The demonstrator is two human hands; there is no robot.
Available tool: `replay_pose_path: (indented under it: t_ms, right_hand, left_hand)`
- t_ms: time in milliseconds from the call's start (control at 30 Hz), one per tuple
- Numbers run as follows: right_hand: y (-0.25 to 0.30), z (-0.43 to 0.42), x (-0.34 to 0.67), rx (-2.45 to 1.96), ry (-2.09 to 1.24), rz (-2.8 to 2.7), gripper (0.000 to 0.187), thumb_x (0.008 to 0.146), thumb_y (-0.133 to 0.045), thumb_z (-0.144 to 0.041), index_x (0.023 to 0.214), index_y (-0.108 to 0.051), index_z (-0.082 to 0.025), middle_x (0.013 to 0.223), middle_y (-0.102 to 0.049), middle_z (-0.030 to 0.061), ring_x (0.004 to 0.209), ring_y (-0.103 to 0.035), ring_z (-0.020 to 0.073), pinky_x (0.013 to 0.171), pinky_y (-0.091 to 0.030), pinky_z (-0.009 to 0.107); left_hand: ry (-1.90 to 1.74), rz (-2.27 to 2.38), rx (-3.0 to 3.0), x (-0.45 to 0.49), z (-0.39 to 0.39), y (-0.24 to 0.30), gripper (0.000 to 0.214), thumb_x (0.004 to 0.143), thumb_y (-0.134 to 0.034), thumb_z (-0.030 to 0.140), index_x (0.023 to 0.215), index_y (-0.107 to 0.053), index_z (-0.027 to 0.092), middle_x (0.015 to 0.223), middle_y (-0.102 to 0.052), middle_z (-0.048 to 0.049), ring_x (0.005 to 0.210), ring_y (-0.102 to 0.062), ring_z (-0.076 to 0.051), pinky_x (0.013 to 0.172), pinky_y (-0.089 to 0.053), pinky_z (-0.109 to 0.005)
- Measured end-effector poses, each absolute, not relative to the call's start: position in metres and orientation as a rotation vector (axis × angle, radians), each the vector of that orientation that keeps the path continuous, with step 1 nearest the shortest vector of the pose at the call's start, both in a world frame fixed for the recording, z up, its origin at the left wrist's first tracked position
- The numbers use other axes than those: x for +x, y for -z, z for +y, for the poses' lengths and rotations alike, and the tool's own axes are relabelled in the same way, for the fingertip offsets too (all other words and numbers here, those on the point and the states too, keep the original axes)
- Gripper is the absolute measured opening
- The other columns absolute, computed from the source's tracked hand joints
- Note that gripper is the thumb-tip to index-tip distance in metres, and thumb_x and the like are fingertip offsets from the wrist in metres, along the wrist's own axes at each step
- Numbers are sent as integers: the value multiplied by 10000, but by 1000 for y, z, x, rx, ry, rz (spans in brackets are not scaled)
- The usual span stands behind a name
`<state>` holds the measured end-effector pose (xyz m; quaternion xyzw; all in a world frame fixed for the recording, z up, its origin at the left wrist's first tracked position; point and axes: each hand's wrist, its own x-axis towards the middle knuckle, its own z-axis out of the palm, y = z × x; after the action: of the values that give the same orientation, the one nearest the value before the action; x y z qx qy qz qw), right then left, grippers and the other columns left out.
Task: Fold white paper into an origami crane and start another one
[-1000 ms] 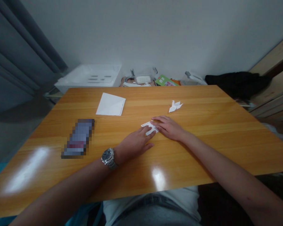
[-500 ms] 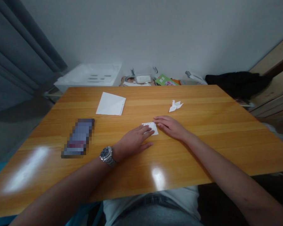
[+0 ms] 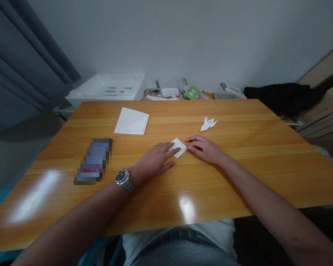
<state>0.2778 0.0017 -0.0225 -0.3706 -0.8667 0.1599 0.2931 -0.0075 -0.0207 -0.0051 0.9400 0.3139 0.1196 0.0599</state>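
A small folded white paper (image 3: 179, 147) with a perforated edge lies flat on the wooden table (image 3: 238, 177). My left hand (image 3: 152, 162), with a metal wristwatch behind it, lies flat with its fingertips pressing the paper's left side. My right hand (image 3: 205, 149) rests flat just right of the paper, fingertips at its right corner. Neither hand grips anything. A finished white paper crane (image 3: 208, 124) sits beyond my right hand.
A white sheet with a perforated edge (image 3: 131, 121) lies at the back left of the table. A blurred dark flat object (image 3: 93, 161) lies to my left. Behind the table are a white tray (image 3: 108, 88), clutter and dark cloth (image 3: 283, 96).
The small paper has turned to sit like a diamond. My right hand has slid off it to its right edge; my left fingers stay on it.
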Motion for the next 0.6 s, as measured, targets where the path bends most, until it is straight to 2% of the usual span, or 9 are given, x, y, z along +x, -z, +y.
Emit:
replay_pose_path:
  t_ms: [167,333,433,600]
  right_hand:
    - [21,1,277,-949,-417,-2308,235,1000,-558,-336,1071,-763,-246,1202,-701,103,1103,-664,239,976,-547,441]
    - [24,3,279,-965,-445,-2302,205,984,-590,-326,1016,-777,-251,1205,-701,101,1106,-659,244,975,-539,457]
    - [26,5,278,-1006,-507,-2245,176,971,-612,-311,980,-775,-248,1185,-695,90,1092,-660,230,970,-535,439]
    - [27,5,272,-1071,-583,-2154,98,919,-683,-292,923,-752,-222,1129,-668,83,1043,-649,221,952,-521,423]
  left_hand:
    - [-351,940,2864,-9,-18,8,520,1043,-435,460,1470,-497,169,1541,-459,-167,1435,-433,-286,1213,-340,-481]
    - [-343,951,2862,-7,-19,5,510,1040,-441,457,1450,-514,162,1542,-457,-156,1412,-456,-285,1203,-359,-463]
    - [-329,958,2877,-3,-20,4,507,1039,-442,461,1435,-526,155,1496,-513,-137,1391,-469,-285,1200,-359,-453]
    - [-302,955,2928,3,-22,5,534,1050,-411,467,1517,-438,210,1449,-546,-117,1380,-461,-300,1169,-387,-460]
